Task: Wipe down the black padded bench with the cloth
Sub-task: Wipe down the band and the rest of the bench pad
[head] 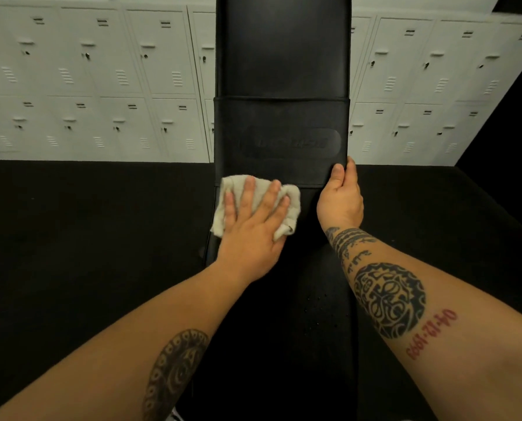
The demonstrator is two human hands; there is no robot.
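Note:
The black padded bench runs straight away from me, its back pad raised and its seat pad below between my forearms. A crumpled off-white cloth lies on the left part of the bench near the seam between the pads. My left hand presses flat on the cloth with fingers spread. My right hand grips the bench's right edge, thumb on top of the pad. Small droplets speckle the seat pad near my right forearm.
A wall of white lockers stands behind the bench on both sides. Dark rubber floor surrounds the bench. A black wall closes off the right side.

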